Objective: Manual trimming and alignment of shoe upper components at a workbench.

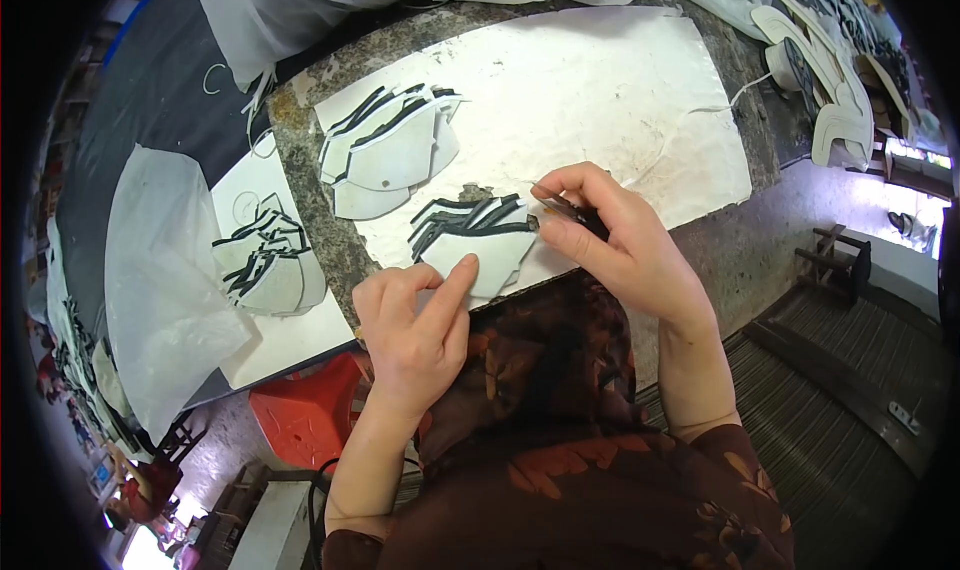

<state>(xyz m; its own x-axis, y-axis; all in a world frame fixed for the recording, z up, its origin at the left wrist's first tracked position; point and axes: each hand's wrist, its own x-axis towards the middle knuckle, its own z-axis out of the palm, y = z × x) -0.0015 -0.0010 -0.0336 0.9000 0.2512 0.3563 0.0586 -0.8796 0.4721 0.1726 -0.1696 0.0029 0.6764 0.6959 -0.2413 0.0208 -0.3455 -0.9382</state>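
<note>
My left hand (pixel 408 338) rests at the near edge of the white board, its index finger stretched out and pressing on a small stack of pale shaped pieces (pixel 490 262) with black trimmed edges. The other fingers are loosely bent, and nothing shows between them. At the stack's right end, my right hand (pixel 640 240) is closed on a small dark metal tool (pixel 592 220); its kind is mostly hidden by the fingers. The thumb and index finger come close together beside the corner of the pieces. Farther left on the board lies another fanned pile of similar pieces (pixel 395 155).
The white board (pixel 600 80) lies on a worn stone-like slab (pixel 310 185). Left of it are a third pile of trimmed pieces (pixel 275 270) and a clear plastic sheet (pixel 165 280). A spool (pixel 787 65) and pale cutouts (pixel 840 120) sit far right. A red stool (pixel 305 410) stands below left.
</note>
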